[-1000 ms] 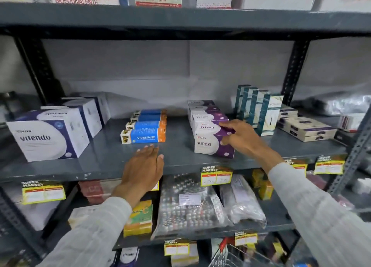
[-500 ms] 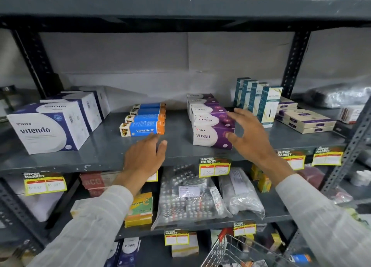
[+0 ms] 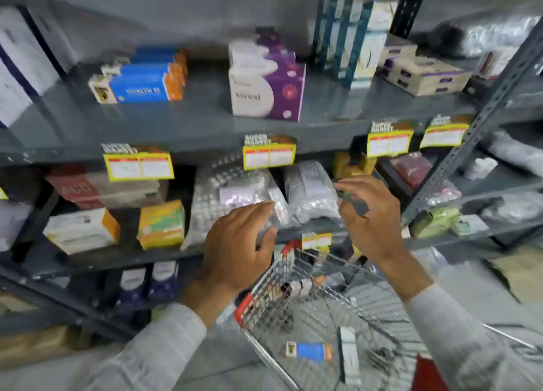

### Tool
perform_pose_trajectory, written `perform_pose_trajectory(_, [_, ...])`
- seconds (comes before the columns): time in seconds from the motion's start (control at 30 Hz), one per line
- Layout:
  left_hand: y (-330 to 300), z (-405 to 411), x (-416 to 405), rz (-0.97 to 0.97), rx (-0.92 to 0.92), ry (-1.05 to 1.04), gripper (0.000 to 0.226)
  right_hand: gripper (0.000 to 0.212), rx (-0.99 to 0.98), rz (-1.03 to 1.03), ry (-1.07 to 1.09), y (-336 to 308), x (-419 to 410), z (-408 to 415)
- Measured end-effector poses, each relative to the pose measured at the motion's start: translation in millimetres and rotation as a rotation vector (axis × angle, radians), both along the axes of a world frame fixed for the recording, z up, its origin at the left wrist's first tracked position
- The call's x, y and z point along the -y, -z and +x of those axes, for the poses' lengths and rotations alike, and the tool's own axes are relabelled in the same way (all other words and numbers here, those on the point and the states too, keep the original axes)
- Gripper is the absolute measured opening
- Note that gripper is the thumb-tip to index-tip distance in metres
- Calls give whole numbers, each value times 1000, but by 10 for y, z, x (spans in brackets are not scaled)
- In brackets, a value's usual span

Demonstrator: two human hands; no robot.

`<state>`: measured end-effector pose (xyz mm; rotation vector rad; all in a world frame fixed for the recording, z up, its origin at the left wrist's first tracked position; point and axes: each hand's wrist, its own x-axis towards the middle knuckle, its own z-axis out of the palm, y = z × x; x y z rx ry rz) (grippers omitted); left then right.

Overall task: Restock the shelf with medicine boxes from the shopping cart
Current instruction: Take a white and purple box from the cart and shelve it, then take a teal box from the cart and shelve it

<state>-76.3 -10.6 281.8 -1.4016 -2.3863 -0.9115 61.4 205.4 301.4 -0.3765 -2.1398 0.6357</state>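
A row of white-and-purple Virest boxes [image 3: 266, 92] stands on the grey shelf board [image 3: 182, 126], with blue-and-orange Vivalyn boxes [image 3: 141, 82] to its left. Below, a wire shopping cart [image 3: 296, 311] with red corners holds a blue-and-orange box [image 3: 310, 352] and a white-and-teal box [image 3: 348, 352]. My left hand [image 3: 238, 243] hovers above the cart's rim, fingers apart, holding nothing. Over the cart's far side, my right hand [image 3: 371, 214] has its fingers spread and is empty as well. The picture is blurred by motion.
Teal-and-white tall boxes [image 3: 352, 38] and flat beige boxes [image 3: 426, 73] sit right of the Virest row. Big white boxes [image 3: 20, 58] stand at far left. The lower shelf carries blister-pack bags [image 3: 235, 196], a yellow box [image 3: 161, 223] and yellow price tags [image 3: 269, 155]. A slotted upright [image 3: 482, 117] runs diagonally at right.
My right hand has let go of the Virest box and both hands have dropped from the shelf down toward the cart. The view has tilted downward.
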Motion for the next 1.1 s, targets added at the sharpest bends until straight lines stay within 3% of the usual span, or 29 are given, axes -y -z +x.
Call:
perform_pose_trajectory(0.23, [1293, 478, -143, -457, 257, 27, 49, 27, 458, -289, 33, 1120, -210, 426])
perform_pose_trajectory(0.37, [1979, 792, -44, -555, 368, 19, 50, 23, 696, -436, 23, 1908, -136, 737])
perform_pose_trajectory(0.53, [2599, 1014, -74, -645, 507, -21, 44, 39, 990, -679, 4, 2965, 21, 1112])
perform_pose_trajectory(0.63, [2799, 1026, -192, -687, 487, -57, 44, 41, 1196, -594, -68, 3445, 93, 1252])
perform_pose_trajectory(0.73, [2882, 1045, -252, -699, 453, -116, 44, 47, 1275, -523, -125, 3858, 103, 1336])
perform_pose_trajectory(0.93, [2971, 1034, -243, -738, 437, -147, 54, 40, 1181, -421, -89, 4614, 121, 1320])
perform_pose_trajectory(1.1, [2997, 1011, -246, -755, 428, -182, 51, 56, 1200, -292, -185, 5024, 185, 1274])
